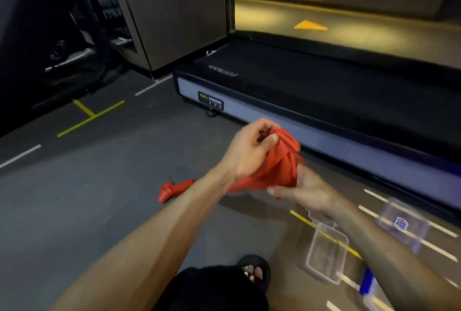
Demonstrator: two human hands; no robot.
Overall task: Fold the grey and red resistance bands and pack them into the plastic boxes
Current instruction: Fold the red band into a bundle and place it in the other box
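The red resistance band [279, 161] is being gathered into a bundle in the air, just in front of the treadmill [324, 91] that lies from 12 to 3 o'clock of the hands. The left hand [249, 151] comes over the top of the bundle with its fingers [270, 138] curled around the upper folds, and the right hand [299, 185] supports it from below at 5 o'clock, thumb and fingers pinching the lower edge. One loose end of the band [172, 189] trails away toward 9 o'clock and seems to rest on the dark floor [112, 198]. To do this fold well, I think the person should first pull that tail in and lay it flat on the bundle, because a hanging end will open the folds again. The folds look uneven and puffy (rubber of this kind likes to spring back), so it is better to press them flat between both palms and keep one hand tight while the other one reaches. A clear plastic box [326, 255] stands open on the floor at 5 o'clock, near the right forearm, and another clear box or lid [401, 223] lies just beyond it at 4 o'clock; it is too blurred to tell which. The bundle should be made narrow enough for the box mouth before it goes down. I see no grey band here.
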